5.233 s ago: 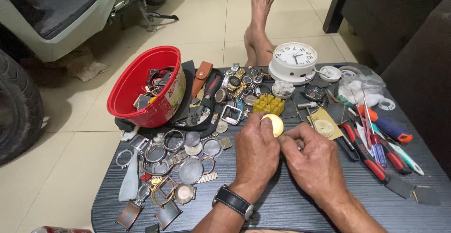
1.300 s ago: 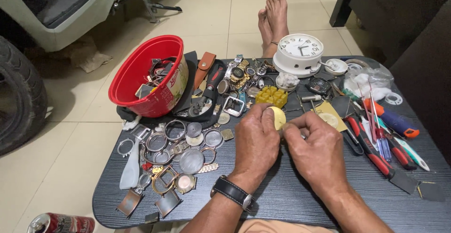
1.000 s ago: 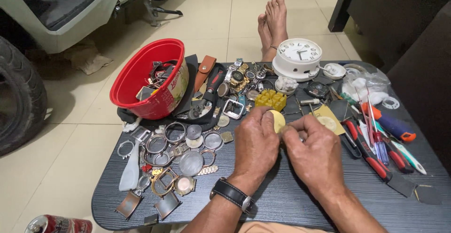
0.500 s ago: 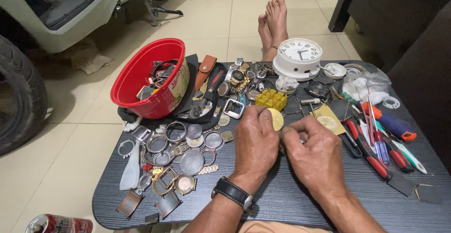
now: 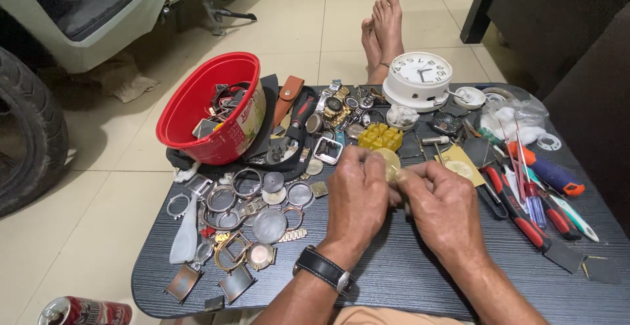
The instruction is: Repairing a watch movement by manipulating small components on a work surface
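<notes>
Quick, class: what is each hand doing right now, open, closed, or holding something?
Left hand: closed, fingers pinching the small pale yellow disc.
Right hand: closed, fingertips on the same disc; anything else it holds is hidden.

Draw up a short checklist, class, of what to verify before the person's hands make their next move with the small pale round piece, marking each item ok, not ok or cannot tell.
1. Round piece pinched between both hands: ok.
2. Left hand grip firm: ok.
3. Right hand fingertips on the piece: ok.
4. Whether the right hand also holds a tool: cannot tell.
5. Screwdrivers lying within reach on the right: ok.
6. Dark table bare under the hands: ok.
</notes>
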